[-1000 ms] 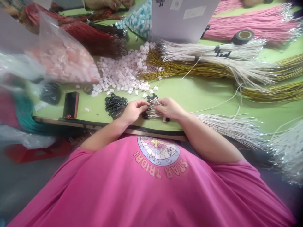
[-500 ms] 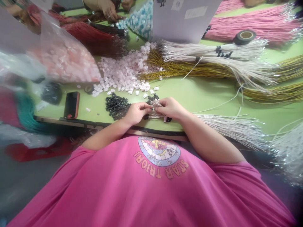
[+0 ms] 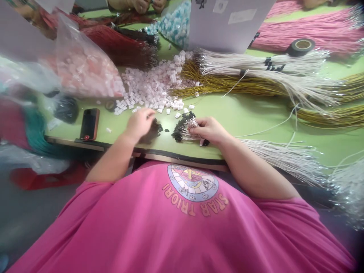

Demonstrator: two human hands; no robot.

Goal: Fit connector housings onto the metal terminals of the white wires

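Observation:
My right hand (image 3: 209, 129) is closed around a bundle of white wires (image 3: 190, 131) near the table's front edge. Black connectors (image 3: 178, 132) cluster at the left end of this bundle, and bare silvery tips show among them. My left hand (image 3: 140, 123), slightly blurred, hovers over a pile of loose black connectors (image 3: 153, 131) and covers most of it. Its fingers are stretched out to the right, with the thumb a little apart, and I see nothing held. A single black connector (image 3: 167, 130) lies between the pile and the bundle.
White connectors (image 3: 159, 83) are heaped behind my hands, beside a plastic bag of pinkish connectors (image 3: 88, 76). A phone (image 3: 90, 124) lies left. White wire bundles (image 3: 264, 62), yellow wires (image 3: 241, 85) and a black tape roll (image 3: 302, 46) lie right. Another person's hands (image 3: 148, 5) show at the back.
My left hand has left the wire ends and moved left over the black connector pile. My right hand keeps the bundle, whose black-tipped end is now uncovered. The view shifted slightly.

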